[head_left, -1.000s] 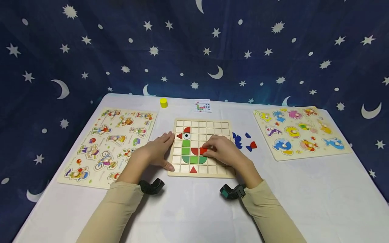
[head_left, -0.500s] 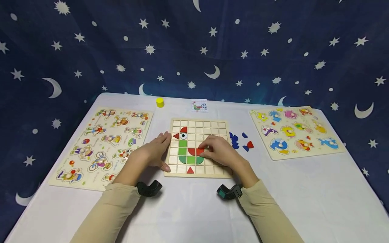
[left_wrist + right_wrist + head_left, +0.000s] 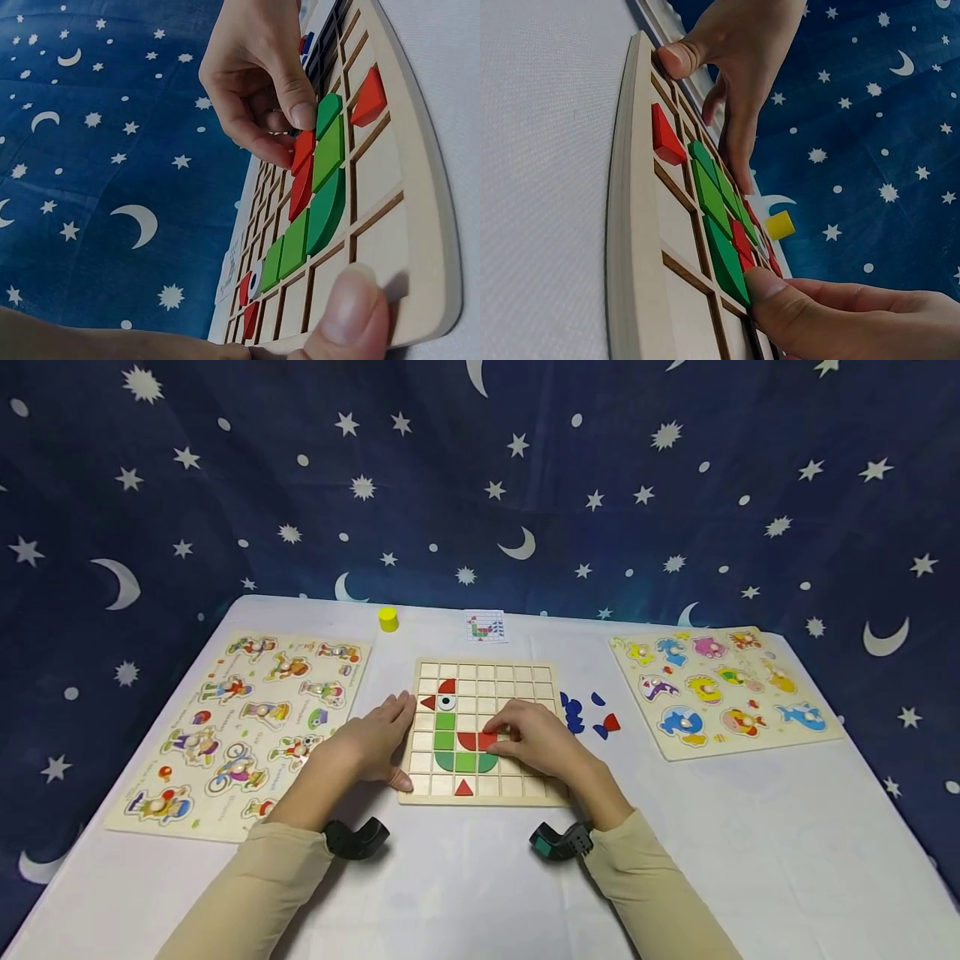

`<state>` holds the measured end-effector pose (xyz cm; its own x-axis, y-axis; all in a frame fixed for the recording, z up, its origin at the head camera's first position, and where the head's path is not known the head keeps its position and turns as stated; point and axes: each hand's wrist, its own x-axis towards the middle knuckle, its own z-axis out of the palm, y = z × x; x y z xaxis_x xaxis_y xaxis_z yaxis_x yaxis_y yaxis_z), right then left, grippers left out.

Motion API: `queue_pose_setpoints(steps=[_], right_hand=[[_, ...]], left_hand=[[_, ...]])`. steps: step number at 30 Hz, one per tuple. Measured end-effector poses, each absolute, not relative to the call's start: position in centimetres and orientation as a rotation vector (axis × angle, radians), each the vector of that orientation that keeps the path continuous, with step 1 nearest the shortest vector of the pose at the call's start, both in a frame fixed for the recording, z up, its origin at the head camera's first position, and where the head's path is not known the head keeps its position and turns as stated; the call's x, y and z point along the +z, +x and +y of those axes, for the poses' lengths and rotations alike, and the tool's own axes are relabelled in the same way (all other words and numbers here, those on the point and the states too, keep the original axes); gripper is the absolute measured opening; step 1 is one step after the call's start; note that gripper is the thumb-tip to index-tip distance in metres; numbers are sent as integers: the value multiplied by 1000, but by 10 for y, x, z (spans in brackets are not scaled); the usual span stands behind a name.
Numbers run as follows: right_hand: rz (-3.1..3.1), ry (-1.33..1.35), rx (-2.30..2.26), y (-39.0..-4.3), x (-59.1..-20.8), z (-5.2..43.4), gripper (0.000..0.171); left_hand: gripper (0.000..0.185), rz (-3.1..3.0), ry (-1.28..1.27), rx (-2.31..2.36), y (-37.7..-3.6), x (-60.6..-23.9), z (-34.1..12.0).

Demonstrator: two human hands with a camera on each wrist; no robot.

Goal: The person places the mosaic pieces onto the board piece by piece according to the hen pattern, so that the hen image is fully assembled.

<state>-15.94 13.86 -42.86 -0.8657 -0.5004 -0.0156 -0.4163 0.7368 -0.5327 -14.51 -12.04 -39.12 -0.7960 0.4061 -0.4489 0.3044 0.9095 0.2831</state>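
My left grip (image 3: 372, 739) lies with fingers loosely extended along the left edge of the wooden grid board (image 3: 480, 802), thumb on its near corner. My right grip, the nearer to the red square tile, (image 3: 534, 737) pinches it between thumb and finger. The tile (image 3: 303, 150) lies leftward of my right palm, at the fingertips, just beyond the dark green quarter-round (image 3: 487, 762) and just right of the red quarter-round (image 3: 467, 741). I make out no long axis, and I cannot tell whether it sits fully down in its cell. It looks flat, thick-edged and plain bright red, partly covered by my fingertips. Farther off on the bench (image 3: 487, 893) lies a small pattern card (image 3: 486, 627).
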Motion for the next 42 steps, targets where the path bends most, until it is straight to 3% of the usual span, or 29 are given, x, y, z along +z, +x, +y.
queue_pose_setpoints(steps=[23,32,42], right_hand=[[2701,-746,-899,-164,-424,147,23],[2767,-623,-846,-179,-403,203,25],[2779,-237,-609,-178,-381,267,31]], left_hand=[[124,2595,577,221,-143,-396,-125],[124,2580,546,238,-144,-397,-124],[125,2588,547,231,-145,-397,-124]])
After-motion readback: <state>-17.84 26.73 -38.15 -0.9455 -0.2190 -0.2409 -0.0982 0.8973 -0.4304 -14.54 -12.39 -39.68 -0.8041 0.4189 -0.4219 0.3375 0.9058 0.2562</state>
